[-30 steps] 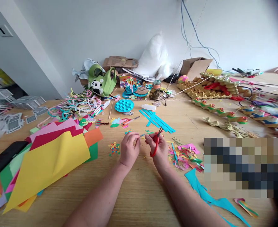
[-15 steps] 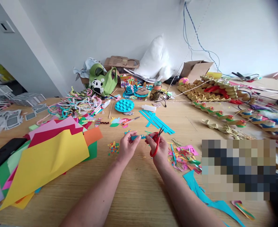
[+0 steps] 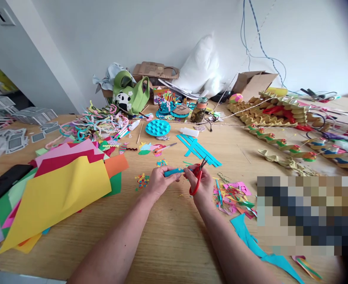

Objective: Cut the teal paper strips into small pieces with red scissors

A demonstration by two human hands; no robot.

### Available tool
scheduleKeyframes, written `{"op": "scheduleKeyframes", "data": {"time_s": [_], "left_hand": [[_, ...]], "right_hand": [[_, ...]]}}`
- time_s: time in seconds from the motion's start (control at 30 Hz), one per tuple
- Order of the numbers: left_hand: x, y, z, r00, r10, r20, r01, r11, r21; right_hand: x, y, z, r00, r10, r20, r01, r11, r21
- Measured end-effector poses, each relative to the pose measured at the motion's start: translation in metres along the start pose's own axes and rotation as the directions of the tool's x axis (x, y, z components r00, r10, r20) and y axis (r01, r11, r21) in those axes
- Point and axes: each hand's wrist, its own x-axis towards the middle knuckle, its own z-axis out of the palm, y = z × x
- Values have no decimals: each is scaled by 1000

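Observation:
My left hand (image 3: pixel 159 180) is closed on a short blue paper strip (image 3: pixel 173 172), pinching it between thumb and fingers. My right hand (image 3: pixel 203 185) is wrapped round red-handled scissors (image 3: pixel 195 191), whose dark blades point up and away from the strip. The right fingertips are at the strip's right end; whether they pinch it I cannot tell. Beyond the hands lie longer blue paper strips (image 3: pixel 202 150). Small round paper dots (image 3: pixel 143 180) are scattered left of my left hand, and colourful paper scraps (image 3: pixel 231 197) lie right of my right hand.
Stacked coloured paper (image 3: pixel 70 193) covers the left side, beside a black phone (image 3: pixel 6 185). Pipe cleaners (image 3: pixel 94 122), a blue domed piece (image 3: pixel 158 128) and a glue bottle (image 3: pixel 189 132) stand farther back. Egg-carton pieces (image 3: pixel 283 144) and a blurred-out person's area fill the right.
My left hand has shifted slightly left and its grip has changed, so more of the blue strip shows. The right hand keeps the scissors. The camera view has tilted slightly.

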Motion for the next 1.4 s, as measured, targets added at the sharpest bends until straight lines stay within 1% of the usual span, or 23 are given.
{"op": "scheduleKeyframes", "data": {"time_s": [0.07,0.2,0.33,0.5,0.6,0.67,0.73,0.8,0.87,0.9,0.97,1.03,1.2,1.4], "left_hand": [[0,-1,-1,999,35,26,-36,997,69],[2,-2,-4,996,92,8,-92,982,166],[1,2,-6,998,63,4,-63,980,189],[3,3,-9,995,101,5,-100,972,213],[6,0,-10,999,49,-10,-47,991,128],[8,-1,-10,997,11,-74,-11,1000,-3],[9,-1,-10,990,-33,-138,12,989,-150],[9,0,-10,984,-71,-164,27,966,-259],[9,2,-9,982,-90,-167,32,946,-321],[8,2,-8,981,-97,-169,34,938,-346],[6,4,-6,977,-112,-183,34,922,-385],[5,5,-5,973,-120,-198,32,916,-401],[2,7,-2,970,-120,-212,30,923,-384],[0,6,2,975,-146,-169,66,912,-406]], "right_hand": [[-1,-2,0,1000,6,28,-6,1000,-11],[-3,-7,2,998,22,66,-20,999,-27],[-4,-8,2,998,13,66,-9,999,-51],[-5,-6,3,995,0,101,14,991,-137],[-6,-8,3,996,-2,89,15,989,-146],[-7,-9,3,996,17,89,-7,993,-115],[-8,-10,3,987,87,136,-76,994,-83],[-10,-9,4,956,190,225,-171,980,-103],[-13,-6,7,908,283,309,-249,957,-146],[-14,-5,8,884,312,347,-268,949,-167],[-18,-2,10,850,336,407,-273,940,-205],[-20,1,12,835,337,434,-259,938,-230],[-22,2,12,839,327,435,-264,944,-199],[-19,1,11,820,361,444,-309,932,-188]]}}
